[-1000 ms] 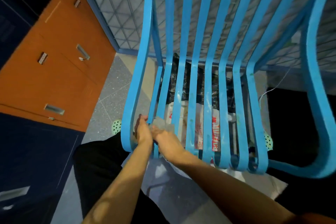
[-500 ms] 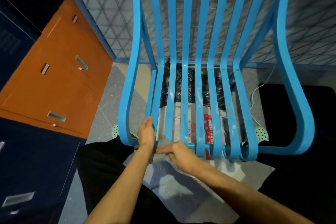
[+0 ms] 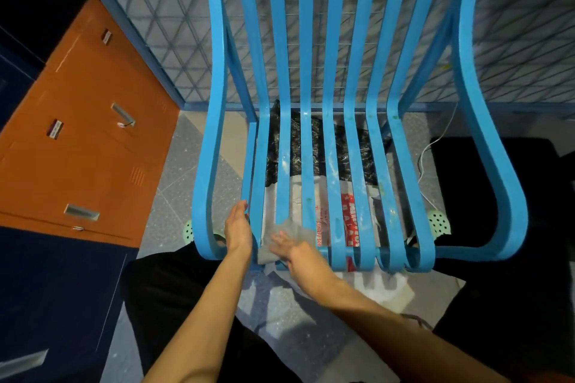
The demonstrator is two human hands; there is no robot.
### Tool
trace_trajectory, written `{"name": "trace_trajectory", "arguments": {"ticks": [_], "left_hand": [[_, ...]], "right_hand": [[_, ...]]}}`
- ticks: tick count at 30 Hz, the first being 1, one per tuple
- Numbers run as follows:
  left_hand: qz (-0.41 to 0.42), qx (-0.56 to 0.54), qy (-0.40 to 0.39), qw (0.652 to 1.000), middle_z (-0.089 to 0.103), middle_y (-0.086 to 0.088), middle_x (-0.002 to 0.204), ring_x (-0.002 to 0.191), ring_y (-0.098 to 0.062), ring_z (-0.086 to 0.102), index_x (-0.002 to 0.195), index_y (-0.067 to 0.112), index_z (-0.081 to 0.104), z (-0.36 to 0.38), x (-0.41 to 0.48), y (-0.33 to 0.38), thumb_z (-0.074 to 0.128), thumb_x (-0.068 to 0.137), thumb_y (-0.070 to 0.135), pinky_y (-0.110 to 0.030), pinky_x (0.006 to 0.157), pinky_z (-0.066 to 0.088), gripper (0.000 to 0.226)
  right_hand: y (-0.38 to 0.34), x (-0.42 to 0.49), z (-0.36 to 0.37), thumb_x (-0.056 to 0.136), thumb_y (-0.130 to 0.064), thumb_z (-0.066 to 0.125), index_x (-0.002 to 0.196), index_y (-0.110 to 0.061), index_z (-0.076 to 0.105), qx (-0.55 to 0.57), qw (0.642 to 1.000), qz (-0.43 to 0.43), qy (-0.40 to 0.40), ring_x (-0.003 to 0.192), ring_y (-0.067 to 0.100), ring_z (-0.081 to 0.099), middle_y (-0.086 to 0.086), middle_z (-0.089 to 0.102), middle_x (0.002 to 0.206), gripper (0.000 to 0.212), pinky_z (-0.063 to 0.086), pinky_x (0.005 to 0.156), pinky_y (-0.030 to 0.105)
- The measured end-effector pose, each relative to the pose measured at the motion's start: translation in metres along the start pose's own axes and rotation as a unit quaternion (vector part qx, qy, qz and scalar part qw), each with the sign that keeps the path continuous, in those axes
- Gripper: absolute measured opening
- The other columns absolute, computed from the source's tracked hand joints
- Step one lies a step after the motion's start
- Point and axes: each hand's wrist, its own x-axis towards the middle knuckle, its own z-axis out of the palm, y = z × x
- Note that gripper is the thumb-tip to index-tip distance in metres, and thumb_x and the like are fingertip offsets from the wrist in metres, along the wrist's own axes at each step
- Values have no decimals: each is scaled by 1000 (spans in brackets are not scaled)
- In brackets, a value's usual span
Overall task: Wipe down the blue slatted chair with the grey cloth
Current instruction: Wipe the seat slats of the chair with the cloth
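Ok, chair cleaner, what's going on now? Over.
Left grip flat against leftmost seat slat. Right grip presses grey cloth on seat front. Blue slatted chair: white smears on seat. Nothing blocking.

I could not judge the grip of the right hand (image 3: 295, 250): it was blurred over the grey cloth (image 3: 287, 228), itself half hidden behind slats. The chair (image 3: 329, 165) back ran off the top edge. Red print on the bag (image 3: 350, 218) beneath was unreadable.
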Motion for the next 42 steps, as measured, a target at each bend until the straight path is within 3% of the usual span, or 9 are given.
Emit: {"name": "trace_trajectory", "arguments": {"ticks": [5,9,15,20,25,28,33,39,42], "left_hand": [[8,81,-5,997,51,-4,144,132,-21,46,141,11,50,8,14,-5,38,104,30,-37,116,31,43],[13,147,-10,989,49,-9,144,129,-24,47,140,8,49,15,27,-5,36,106,26,-31,108,31,41],[40,288,-23,956,58,-21,130,115,-35,54,125,2,57,23,47,-6,32,105,33,-40,98,39,44],[91,341,14,936,61,-19,124,113,-37,55,123,10,57,35,52,-6,29,106,41,-42,92,40,46],[96,362,23,927,62,-23,118,109,-41,56,118,6,58,36,54,-7,28,105,42,-44,90,42,48],[97,386,31,917,63,-21,114,104,-41,58,115,8,58,36,56,-9,28,105,41,-43,86,44,45],[98,376,28,921,65,-18,111,101,-38,61,118,9,57,35,59,-6,29,105,40,-43,83,47,44],[102,353,23,930,64,-22,114,104,-40,59,117,9,57,35,55,-6,27,104,44,-42,84,44,49],[86,352,14,932,64,-19,110,100,-36,59,116,12,56,34,54,-4,26,104,47,-39,82,42,48]], "right_hand": [[11,-3,1,102,-16,46,144,-23,44,-26,999,-24,-12,145,4,16,-7,29,157,43,9,122,27],[10,29,-21,93,9,43,137,-8,53,-1,1000,-17,-4,146,20,26,5,38,153,48,16,121,32],[14,82,-49,92,8,43,134,-9,56,-21,1000,13,-1,144,25,30,5,40,152,47,23,119,40],[21,129,-75,100,-20,50,141,-13,49,-88,996,1,25,144,13,29,-1,36,154,41,14,122,31],[60,188,-96,67,-40,73,109,-28,73,-10,995,90,49,107,9,64,-9,70,117,43,47,98,33],[38,211,-140,81,-9,64,88,-28,70,-24,988,127,85,87,3,57,-3,65,105,20,41,85,4],[11,200,-169,92,5,46,122,-13,67,-16,977,53,207,112,26,58,11,66,120,41,40,99,26],[10,110,-97,96,-21,55,96,-22,75,-38,994,-13,106,92,14,66,2,73,94,20,50,86,32],[19,77,-35,99,-13,51,138,-21,51,-39,995,-32,86,144,8,25,-8,34,152,40,16,119,23]]}}
